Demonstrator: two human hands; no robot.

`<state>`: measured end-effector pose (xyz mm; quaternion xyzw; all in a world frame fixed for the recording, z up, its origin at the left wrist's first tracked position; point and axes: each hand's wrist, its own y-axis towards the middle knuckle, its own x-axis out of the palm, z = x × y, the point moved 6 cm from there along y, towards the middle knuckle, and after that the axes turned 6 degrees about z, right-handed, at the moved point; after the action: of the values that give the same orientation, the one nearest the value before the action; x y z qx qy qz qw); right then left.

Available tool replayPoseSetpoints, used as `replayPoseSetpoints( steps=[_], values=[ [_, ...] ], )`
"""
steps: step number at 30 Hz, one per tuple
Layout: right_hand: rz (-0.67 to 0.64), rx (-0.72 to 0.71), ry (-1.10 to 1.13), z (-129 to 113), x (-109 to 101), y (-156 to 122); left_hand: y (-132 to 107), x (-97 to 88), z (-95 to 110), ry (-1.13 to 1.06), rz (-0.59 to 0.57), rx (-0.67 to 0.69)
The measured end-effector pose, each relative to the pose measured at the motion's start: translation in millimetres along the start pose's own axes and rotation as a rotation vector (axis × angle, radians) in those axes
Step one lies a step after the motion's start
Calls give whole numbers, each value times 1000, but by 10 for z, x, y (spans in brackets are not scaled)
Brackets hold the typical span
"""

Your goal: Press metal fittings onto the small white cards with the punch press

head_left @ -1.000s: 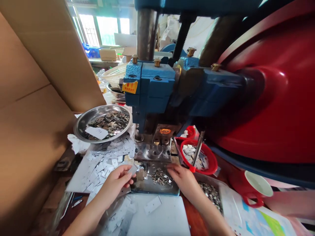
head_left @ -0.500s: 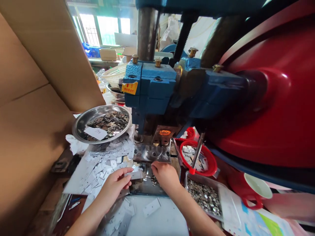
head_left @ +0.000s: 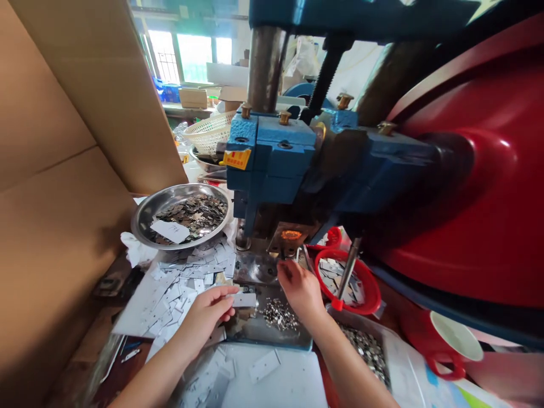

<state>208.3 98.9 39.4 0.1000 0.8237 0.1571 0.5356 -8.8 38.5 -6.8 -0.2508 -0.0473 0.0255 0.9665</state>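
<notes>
The right hand (head_left: 300, 286) is reaching in under the head of the blue press (head_left: 272, 158), its fingers curling against the die plate (head_left: 258, 266); whether they are pinching a piece cannot be told. The danger is plain: with fingertips this close beneath the ram, a stroke of the press would be catching them. The left hand (head_left: 208, 310) is gripping a metal strip (head_left: 243, 299) between thumb and fingers, just left of the die plate and above the tray (head_left: 293, 340). A sleeve or wrist brushing the pile of small metal pieces (head_left: 278, 314) could be scattering them off the tray. Counting: two hands, one strip being held, one steel bowl (head_left: 147, 212), one red bowl (head_left: 369, 289) with a second red rim behind it, one red mug (head_left: 429, 345); the flat blanks (head_left: 178, 289) lying on the surface are too many to count.
</notes>
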Motion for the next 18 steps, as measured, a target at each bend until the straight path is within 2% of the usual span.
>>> replayPoseSetpoints(
  steps=[4,8,11,15,18],
  values=[
    [-117,-96,-162,-101,65,182,50,62,57,-41,2,23],
    [-167,-205,-197,-167,10,175,121,144,111,-73,-24,45],
    [-171,-227,-205,-154,-44,141,171,202,130,-103,-26,23],
    [-177,-165,-120,-105,-54,104,186,279,160,-103,-38,10],
    [-165,14,80,-43,-88,46,157,322,200,-85,-35,23]
  ],
)
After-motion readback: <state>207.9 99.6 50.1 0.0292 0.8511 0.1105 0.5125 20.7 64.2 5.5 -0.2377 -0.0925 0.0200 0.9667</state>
